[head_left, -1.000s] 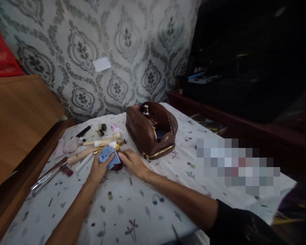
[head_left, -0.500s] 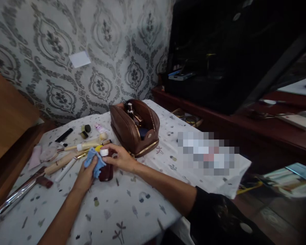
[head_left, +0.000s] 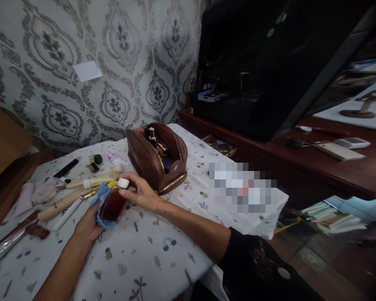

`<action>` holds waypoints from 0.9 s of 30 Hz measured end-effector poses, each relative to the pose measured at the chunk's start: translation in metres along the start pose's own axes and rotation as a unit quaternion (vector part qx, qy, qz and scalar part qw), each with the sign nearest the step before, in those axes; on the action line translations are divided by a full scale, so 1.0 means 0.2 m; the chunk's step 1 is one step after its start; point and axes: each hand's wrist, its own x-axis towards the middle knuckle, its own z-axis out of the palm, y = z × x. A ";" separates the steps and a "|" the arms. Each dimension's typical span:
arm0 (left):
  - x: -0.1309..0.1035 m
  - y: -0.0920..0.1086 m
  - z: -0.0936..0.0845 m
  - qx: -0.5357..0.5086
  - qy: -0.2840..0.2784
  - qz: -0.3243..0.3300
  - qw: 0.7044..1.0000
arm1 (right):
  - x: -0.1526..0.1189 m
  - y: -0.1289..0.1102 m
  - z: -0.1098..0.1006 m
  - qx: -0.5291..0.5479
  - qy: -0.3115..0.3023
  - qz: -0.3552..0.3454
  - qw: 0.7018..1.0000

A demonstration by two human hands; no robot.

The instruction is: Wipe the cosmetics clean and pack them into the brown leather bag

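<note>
A dark red bottle with a white cap is tilted between my hands, above the patterned cloth. My left hand is closed round a blue cloth, which wraps the bottle's lower left side. The thumb and fingers of my right hand pinch the bottle at its white cap. Just behind my right hand stands a brown toiletry bag, unzipped, with a silver-capped bottle and other small items inside.
To the left lie makeup brushes, a cream tube, a pink tube, a black tube and a small open jar. A blurred-out item lies right of the bag. A black television stands behind on a red-brown cabinet.
The bottle has gone from upright to tilted, and the blue cloth has moved from its neck down around its side and base. The view has shifted slightly right.
</note>
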 end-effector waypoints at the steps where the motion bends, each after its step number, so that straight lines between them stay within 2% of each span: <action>1: 0.01 0.00 -0.01 -0.001 -0.012 -0.002 1.000 | 0.00 -0.01 0.00 -0.006 0.014 -0.010 1.000; 6: 0.01 0.01 -0.03 -0.008 -0.039 0.021 0.999 | 0.00 -0.03 0.01 -0.038 0.057 -0.006 0.998; 12: -0.01 0.01 0.04 -0.027 0.001 0.085 0.996 | 0.00 -0.02 0.01 -0.044 0.092 -0.007 0.995; 17: -0.02 -0.01 0.07 -0.001 0.038 0.126 0.991 | 0.00 0.01 0.00 -0.067 0.114 -0.019 0.991; 23: 0.00 -0.02 0.07 0.029 0.045 0.162 0.985 | 0.00 0.02 0.00 -0.069 0.110 -0.022 0.991; 27: 0.01 -0.02 0.06 0.066 0.020 0.163 0.984 | -0.01 0.02 -0.01 -0.086 0.099 -0.044 0.990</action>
